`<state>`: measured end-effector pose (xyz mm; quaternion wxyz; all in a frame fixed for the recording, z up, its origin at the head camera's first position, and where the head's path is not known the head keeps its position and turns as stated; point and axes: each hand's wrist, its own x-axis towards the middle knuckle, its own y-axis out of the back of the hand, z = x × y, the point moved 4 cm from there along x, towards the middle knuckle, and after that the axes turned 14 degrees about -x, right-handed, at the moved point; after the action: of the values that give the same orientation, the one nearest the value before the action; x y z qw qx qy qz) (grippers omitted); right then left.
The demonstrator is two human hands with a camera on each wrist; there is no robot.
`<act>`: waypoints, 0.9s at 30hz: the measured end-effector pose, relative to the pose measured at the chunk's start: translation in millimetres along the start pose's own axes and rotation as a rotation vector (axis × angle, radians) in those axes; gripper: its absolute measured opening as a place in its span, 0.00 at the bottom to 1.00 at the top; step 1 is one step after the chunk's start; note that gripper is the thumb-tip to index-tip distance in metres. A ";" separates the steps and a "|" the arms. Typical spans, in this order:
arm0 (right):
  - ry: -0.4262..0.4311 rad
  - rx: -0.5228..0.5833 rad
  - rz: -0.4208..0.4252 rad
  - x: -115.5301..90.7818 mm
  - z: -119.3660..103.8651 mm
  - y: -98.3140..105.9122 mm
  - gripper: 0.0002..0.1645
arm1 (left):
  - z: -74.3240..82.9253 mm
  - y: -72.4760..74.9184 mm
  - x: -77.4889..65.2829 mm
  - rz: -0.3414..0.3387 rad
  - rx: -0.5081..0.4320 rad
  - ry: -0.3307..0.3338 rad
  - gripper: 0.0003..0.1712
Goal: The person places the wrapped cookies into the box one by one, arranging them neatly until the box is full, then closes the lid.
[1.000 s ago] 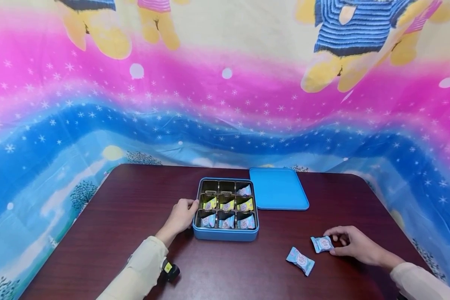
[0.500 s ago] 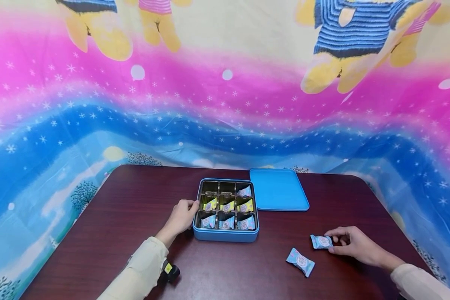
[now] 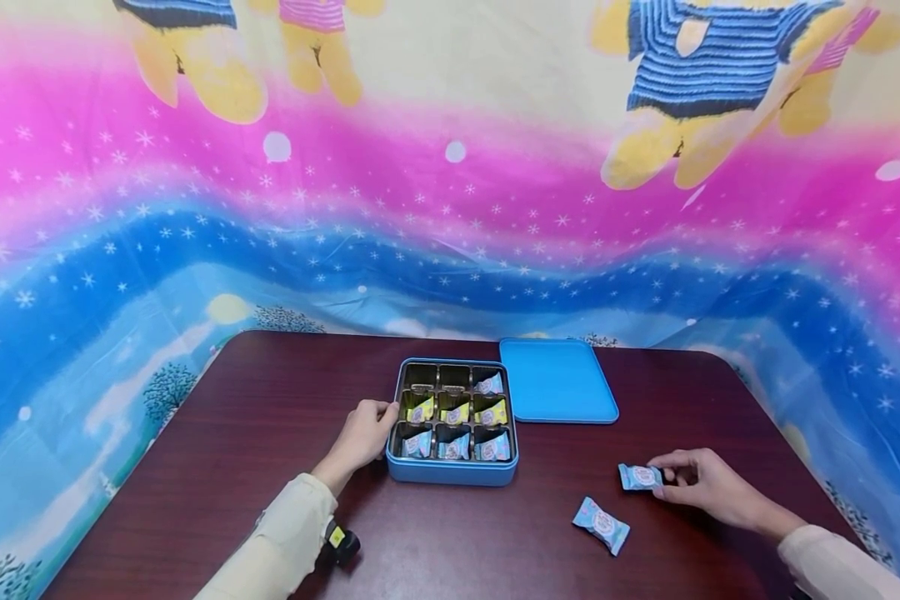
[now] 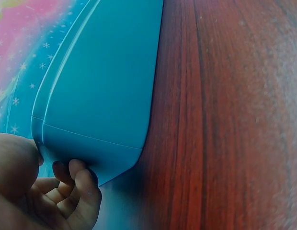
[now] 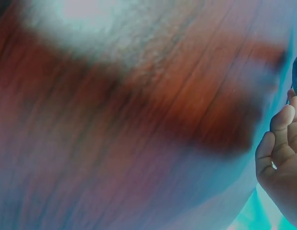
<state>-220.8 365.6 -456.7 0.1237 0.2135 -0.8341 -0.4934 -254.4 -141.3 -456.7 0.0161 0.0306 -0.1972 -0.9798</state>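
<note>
A blue tin (image 3: 452,474) with a compartment insert stands open on the table. Blue-wrapped candies (image 3: 453,447) sit in its front row, yellow-wrapped candies (image 3: 455,412) in the middle row. One more blue candy (image 3: 488,383) is at the back right; the other two back compartments hold nothing. My left hand (image 3: 362,433) grips the tin's left side, thumb at the rim, fingers curled against the wall (image 4: 100,81). At the right, my right hand (image 3: 708,487) pinches a blue-wrapped candy (image 3: 640,477) by its right end. Another blue-wrapped candy (image 3: 602,526) lies nearer the front.
The tin's blue lid (image 3: 558,379) lies flat behind and right of the tin, close to its side. A dark red wooden table (image 3: 270,400) carries everything. A patterned cloth (image 3: 450,208) hangs around its back and sides. A black device (image 3: 341,542) shows at the left wrist.
The pinched candy has turned straighter and shifted slightly left and away from me with my right hand. My left hand and the tin hold their place.
</note>
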 end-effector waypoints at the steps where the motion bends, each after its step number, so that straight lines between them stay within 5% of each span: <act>1: 0.001 -0.003 0.008 0.3 -0.8 0.3 0.18 | 0.1 -0.2 0.2 -0.002 0.000 0.001 0.22; 27: -0.010 0.022 0.062 16.1 -23.2 -2.0 0.17 | 1.3 -0.6 -2.0 -0.015 -0.017 0.008 0.22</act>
<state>-224.8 339.2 -447.3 0.1325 0.1862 -0.8463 -0.4813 -252.5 -140.2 -455.6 0.0098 0.0358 -0.1887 -0.9813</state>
